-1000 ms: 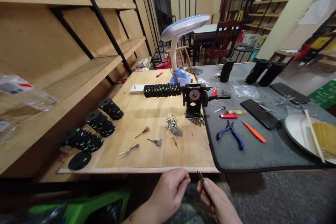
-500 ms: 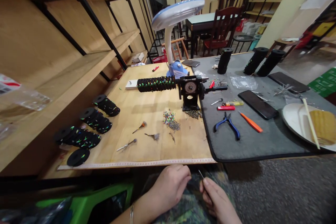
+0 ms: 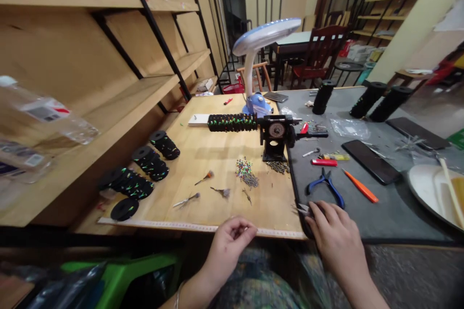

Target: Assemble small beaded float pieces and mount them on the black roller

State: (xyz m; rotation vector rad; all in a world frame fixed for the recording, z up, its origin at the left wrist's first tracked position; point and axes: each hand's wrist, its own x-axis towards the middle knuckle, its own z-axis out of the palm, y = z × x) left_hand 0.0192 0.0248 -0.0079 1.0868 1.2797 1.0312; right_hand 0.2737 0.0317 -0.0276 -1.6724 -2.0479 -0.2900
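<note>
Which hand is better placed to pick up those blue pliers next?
Probably the right hand: it is beside the blue pliers, though it touches a pointed metal tool. The left hand is farther away, near the white measuring strip.

2 clear bottles [image 3: 49, 112] lie on a wooden shelf [image 3: 136, 94], left; a red-brown chair [image 3: 322, 53] stands in the background; a white plate [image 3: 424, 188], right.

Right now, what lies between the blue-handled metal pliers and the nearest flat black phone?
The head view shows a slender orange tool between pliers and phone.
</note>
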